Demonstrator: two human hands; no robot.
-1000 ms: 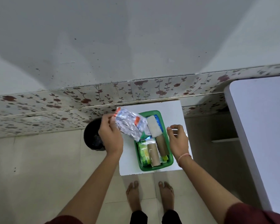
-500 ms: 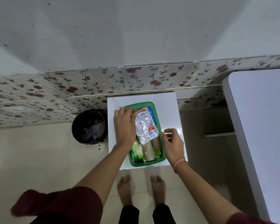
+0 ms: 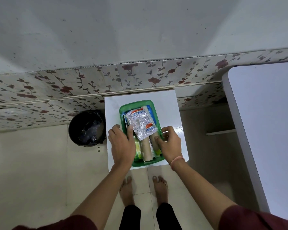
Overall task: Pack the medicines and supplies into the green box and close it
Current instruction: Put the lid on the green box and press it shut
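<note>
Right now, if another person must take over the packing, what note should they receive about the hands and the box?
Left hand: open, thumb resting on the silver foil packet.
Right hand: open, fingertips on a cardboard roll.
Green box sits on the white stool, filled; the packet lies on top.
Done: items appear to be inside.
Left: press contents flat, close the box; no lid is visible.

I take this for a home; floral wall tiles [image 3: 140, 75] run along the far wall; pale floor tiles [image 3: 32, 163] under bare feet [image 3: 160, 188]; black bin [image 3: 87, 127] at left.
</note>
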